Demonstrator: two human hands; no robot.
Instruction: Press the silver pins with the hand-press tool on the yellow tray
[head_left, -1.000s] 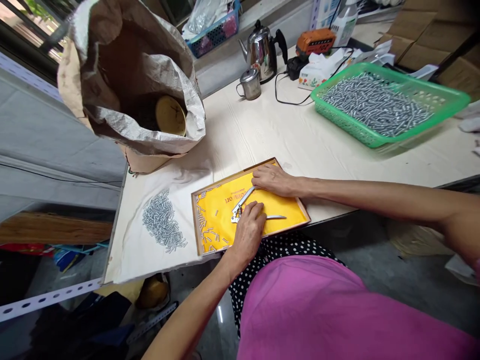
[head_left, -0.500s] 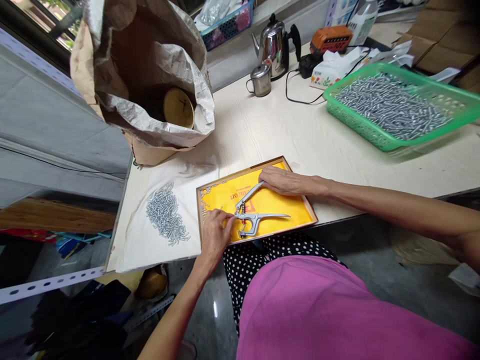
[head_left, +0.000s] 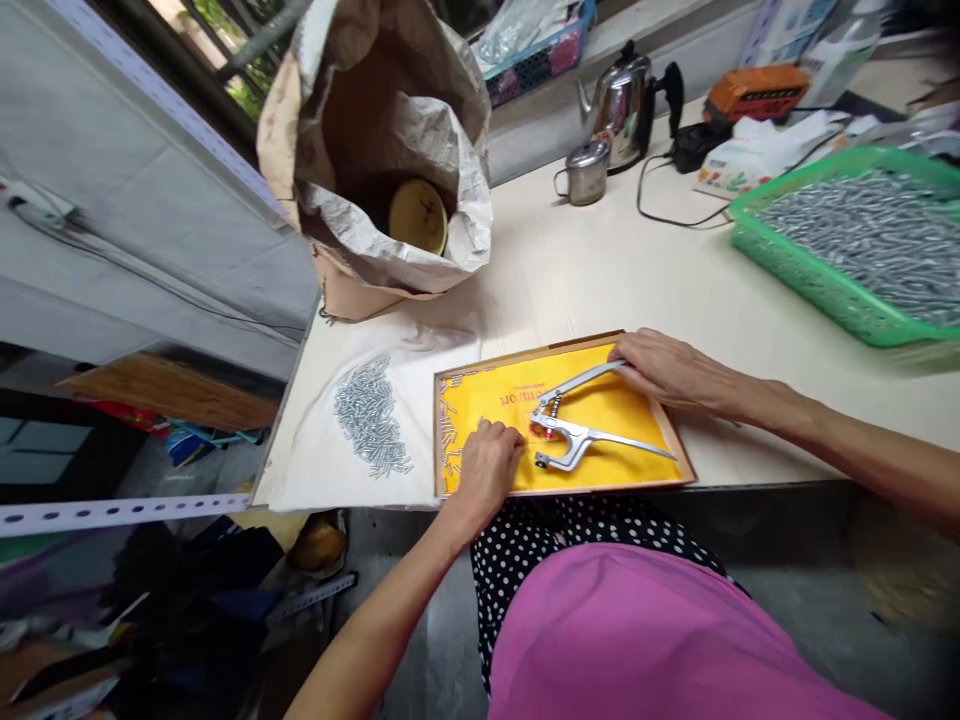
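Note:
A pair of grey metal snap pliers (head_left: 574, 440) with a spring between its handles lies in a shallow wooden-rimmed tray (head_left: 679, 440), over a yellow printed sheet (head_left: 487, 395). Its handles are spread apart. My right hand (head_left: 664, 370) is closed around the end of the upper handle, near the tray's far right corner. My left hand (head_left: 491, 465) rests over the yellow sheet, left of the pliers' jaws, with fingers curled together; whatever they pinch is hidden. Small metal pins (head_left: 448, 430) lie scattered along the tray's left side and far left corner.
Left of the tray, a pile of metal pins (head_left: 371, 420) lies on a white cloth (head_left: 300, 450). A large open sack (head_left: 405, 290) stands behind. A green basket (head_left: 817, 285) of metal pieces sits at right. A kettle (head_left: 622, 110) and lidded metal cup (head_left: 587, 175) stand farther back.
My right hand has drawn the pliers to the right within the tray. My left hand has come away from the pliers' head and its fingers have curled. The camera view has shifted left.

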